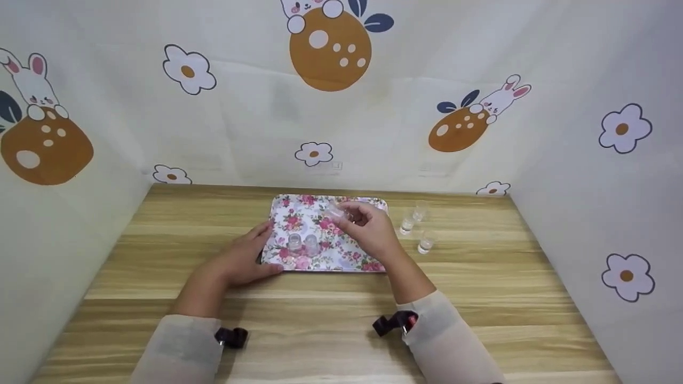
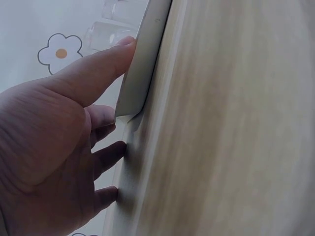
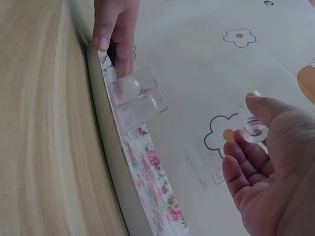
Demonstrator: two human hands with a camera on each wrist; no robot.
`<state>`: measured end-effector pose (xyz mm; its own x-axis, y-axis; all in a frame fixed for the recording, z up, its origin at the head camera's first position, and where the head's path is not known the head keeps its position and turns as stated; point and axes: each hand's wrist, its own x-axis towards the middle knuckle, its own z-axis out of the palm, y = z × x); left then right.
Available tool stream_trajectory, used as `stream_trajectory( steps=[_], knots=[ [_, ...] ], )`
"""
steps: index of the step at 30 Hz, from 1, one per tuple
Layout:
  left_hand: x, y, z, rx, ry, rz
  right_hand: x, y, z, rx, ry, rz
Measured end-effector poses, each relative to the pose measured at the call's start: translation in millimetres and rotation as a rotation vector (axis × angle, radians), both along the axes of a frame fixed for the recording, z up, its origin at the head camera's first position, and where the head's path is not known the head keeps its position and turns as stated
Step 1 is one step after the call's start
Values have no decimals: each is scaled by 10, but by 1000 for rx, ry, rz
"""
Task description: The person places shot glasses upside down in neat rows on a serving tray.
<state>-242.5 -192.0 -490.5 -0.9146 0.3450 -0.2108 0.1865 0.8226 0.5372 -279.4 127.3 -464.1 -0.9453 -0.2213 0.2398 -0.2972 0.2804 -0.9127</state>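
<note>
A floral tray [image 1: 347, 261] lies on the wooden table. My left hand [image 1: 248, 258] grips its near left corner, the thumb on the front rim and the other fingers along the left side. Two small clear cups [image 1: 294, 244] stand side by side on the tray's near left part. Above the tray's far right half, my right hand [image 1: 371, 229] pinches another small clear cup [image 3: 256, 129] between thumb and fingers. In the right wrist view this cup is tilted, its thick round base towards the camera.
Three more clear cups [image 1: 425, 245] stand on the table [image 1: 480, 282] just right of the tray. A pale cloth wall [image 1: 240, 128] with rabbits, orange fruit and flowers borders the table at the back and both sides.
</note>
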Motion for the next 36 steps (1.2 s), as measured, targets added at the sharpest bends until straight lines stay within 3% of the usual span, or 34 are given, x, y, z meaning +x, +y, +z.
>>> stream_trajectory(
  steps=[5,11,26,36],
  knots=[
    [-7,5,-11,-8,17,-3,-11,21,-67,35,26,-6],
    [-12,17,-11,-5,18,-9,-29,2,-140,49,-33,-12],
    [-11,-7,-19,-24,18,-3,-7,-107,-306,229,-173,137],
    [-14,-3,-30,0,21,-5,17,-22,-273,200,-168,174]
  ],
)
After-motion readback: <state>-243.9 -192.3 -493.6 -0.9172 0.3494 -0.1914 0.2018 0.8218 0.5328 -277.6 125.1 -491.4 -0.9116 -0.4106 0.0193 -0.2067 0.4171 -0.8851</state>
